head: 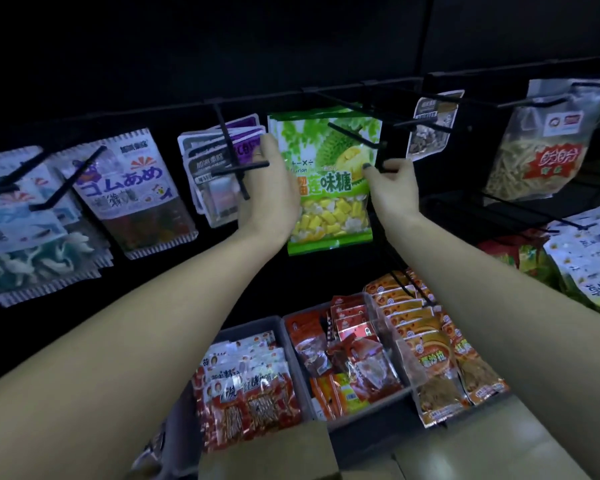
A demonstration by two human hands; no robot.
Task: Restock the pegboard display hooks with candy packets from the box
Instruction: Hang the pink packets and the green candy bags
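A green durian candy packet (329, 188) hangs at the front of a stack on a black hook (352, 135) in the middle of the dark pegboard. My left hand (271, 188) holds the packet's left edge, fingers reaching behind it. My right hand (390, 188) pinches the packet's right edge near the hook's tip. A cardboard box (271, 452) sits at the bottom of the view, with only its flaps showing.
Gummy packets (132, 192) and purple-white packets (219, 168) hang on hooks at the left. Snack bags (541, 143) hang at the right. Grey bins (302, 341) of red and orange snack packets stand below. Empty black hooks jut toward me.
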